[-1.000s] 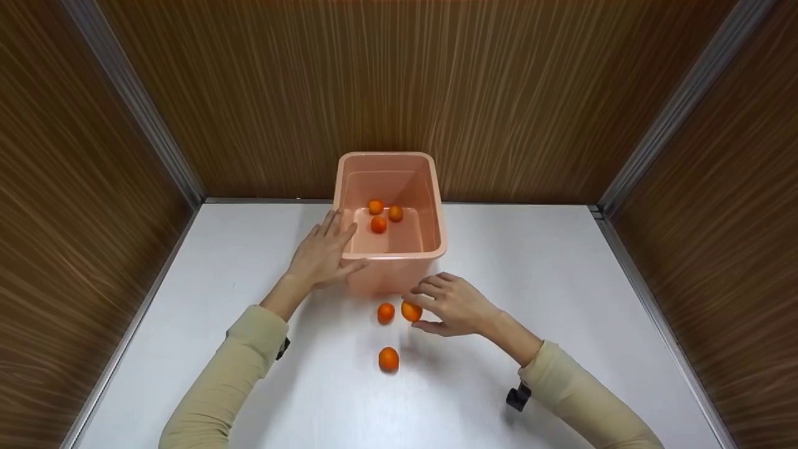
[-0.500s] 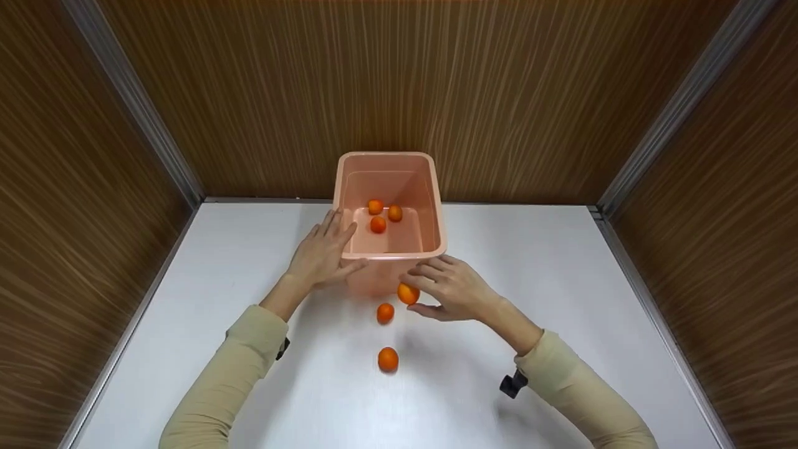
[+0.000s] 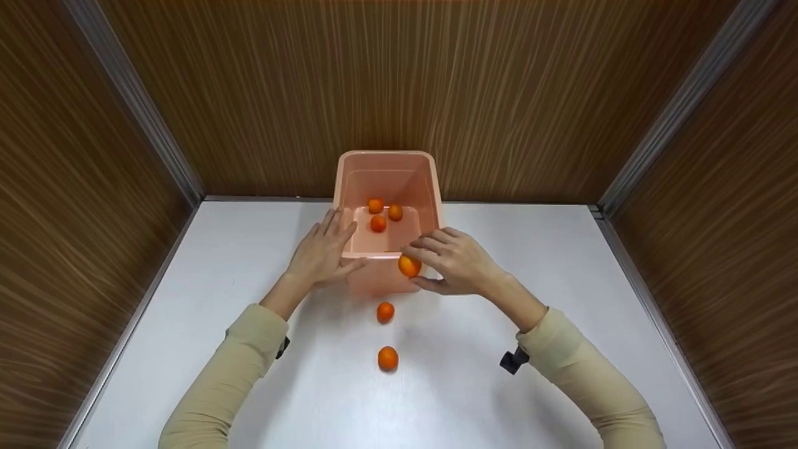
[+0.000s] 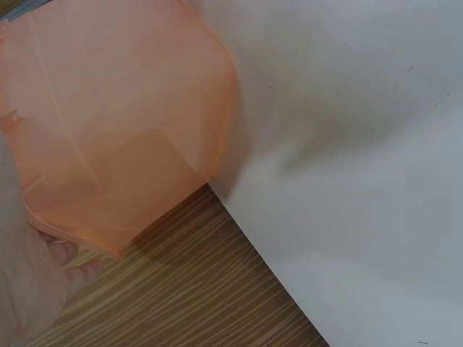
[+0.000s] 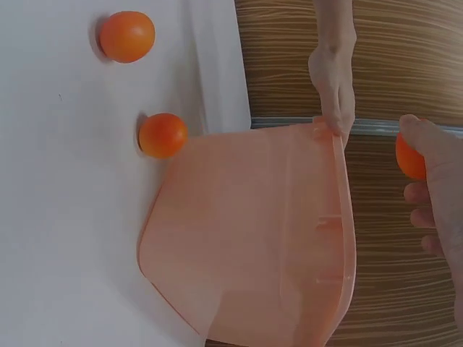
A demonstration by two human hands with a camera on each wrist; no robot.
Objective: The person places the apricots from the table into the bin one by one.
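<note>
Head view, left to right: the left hand (image 3: pixel 322 252) lies flat with fingers extended against the near-left corner of the pink tub (image 3: pixel 430 187), thumb along its front wall. This placement appears intended to brace the tub against sliding. The left wrist view confirms fingers touching the tub's wall (image 4: pixel 108 130).

Three oranges (image 3: pixel 378 215) rest on the tub floor, close together toward the far side. Two loose oranges lie on the white table (image 3: pixel 561 262) in front of the tub: one (image 3: pixel 385 312) near the front wall, one (image 3: pixel 388 358) nearer the person.

The right hand (image 3: pixel 458 268) pinches the held orange (image 3: pixel 409 266) between thumb and curled fingers. That orange is raised off the table, level with the tub's near rim, just right of the left thumb. The right wrist view shows the same orange (image 5: pixel 409 159) behind the fingertips, with the tub below.
</note>
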